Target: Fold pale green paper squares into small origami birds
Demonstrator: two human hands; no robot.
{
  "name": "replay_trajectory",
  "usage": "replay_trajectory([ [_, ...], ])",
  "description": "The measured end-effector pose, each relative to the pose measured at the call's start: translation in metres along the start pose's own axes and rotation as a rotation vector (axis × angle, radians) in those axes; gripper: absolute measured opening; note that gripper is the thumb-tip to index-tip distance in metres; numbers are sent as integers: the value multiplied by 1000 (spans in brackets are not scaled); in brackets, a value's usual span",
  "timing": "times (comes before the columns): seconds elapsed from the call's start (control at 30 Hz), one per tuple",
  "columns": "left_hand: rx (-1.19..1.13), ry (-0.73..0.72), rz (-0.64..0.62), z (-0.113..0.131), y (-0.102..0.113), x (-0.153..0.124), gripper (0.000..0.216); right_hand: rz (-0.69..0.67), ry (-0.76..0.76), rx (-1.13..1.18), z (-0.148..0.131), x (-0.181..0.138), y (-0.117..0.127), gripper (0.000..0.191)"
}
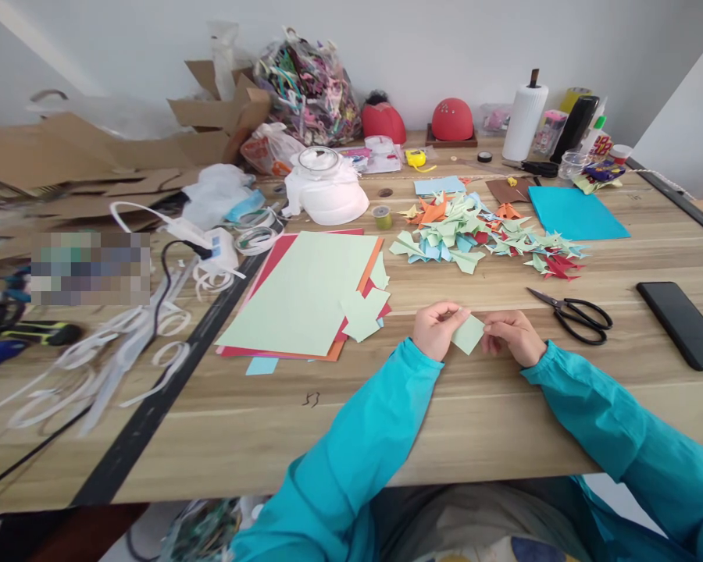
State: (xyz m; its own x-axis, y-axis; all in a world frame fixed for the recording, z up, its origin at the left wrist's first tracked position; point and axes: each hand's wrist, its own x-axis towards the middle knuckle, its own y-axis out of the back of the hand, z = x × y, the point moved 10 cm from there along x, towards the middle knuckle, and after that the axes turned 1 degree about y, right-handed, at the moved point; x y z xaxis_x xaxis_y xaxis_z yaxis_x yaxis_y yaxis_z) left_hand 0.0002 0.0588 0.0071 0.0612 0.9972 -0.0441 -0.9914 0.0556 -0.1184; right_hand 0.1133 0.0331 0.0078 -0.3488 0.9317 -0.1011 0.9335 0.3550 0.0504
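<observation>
A small pale green paper square (467, 335) is held just above the table between my two hands. My left hand (437, 329) pinches its left corner between thumb and fingers. At the opposite corner, my right hand (514, 336) has its thumb and fingertips closed on the paper's edge. To the left lies a stack of coloured paper sheets (293, 289), pale green on top, with small cut green pieces (364, 314) on its right side. Beyond my hands is a pile of folded paper shapes (454, 226) in green, orange, blue and red.
Black-handled scissors (583, 314) and a black phone (683, 324) lie on the right. A turquoise sheet (577, 212) is behind them. A spool (381, 217) stands behind the paper stack. White strips and cables (158, 328) clutter the left, beside a power strip (218, 250).
</observation>
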Motion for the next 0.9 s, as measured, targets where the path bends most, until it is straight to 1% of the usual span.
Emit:
replay_trajectory([
  [0.1,-79,37,39,-8,8,5,25,36,50,27,-4,0,6,21],
  [0.17,-127,45,87,-12,18,9,26,112,88,59,-7,0,17,21],
  [0.23,-139,23,109,-11,24,11,26,171,102,86,-8,1,25,20],
  [0.3,-133,6,105,-10,24,11,27,162,86,90,-5,3,25,18],
  [0.37,-108,-3,88,-7,20,9,29,113,77,63,-3,4,17,19],
  [0.47,-56,-21,75,-2,15,5,30,53,117,-10,-6,4,5,27],
  [0.53,-36,-23,65,1,12,3,30,62,135,-54,-7,3,4,31],
  [0.77,2,30,-35,0,0,-1,23,220,149,-120,-15,1,24,33],
  [0.83,40,41,-112,-1,-9,-3,19,238,163,-176,-18,1,27,33],
  [0.9,94,31,-222,-1,-20,-7,18,195,182,-248,-20,1,23,32],
])
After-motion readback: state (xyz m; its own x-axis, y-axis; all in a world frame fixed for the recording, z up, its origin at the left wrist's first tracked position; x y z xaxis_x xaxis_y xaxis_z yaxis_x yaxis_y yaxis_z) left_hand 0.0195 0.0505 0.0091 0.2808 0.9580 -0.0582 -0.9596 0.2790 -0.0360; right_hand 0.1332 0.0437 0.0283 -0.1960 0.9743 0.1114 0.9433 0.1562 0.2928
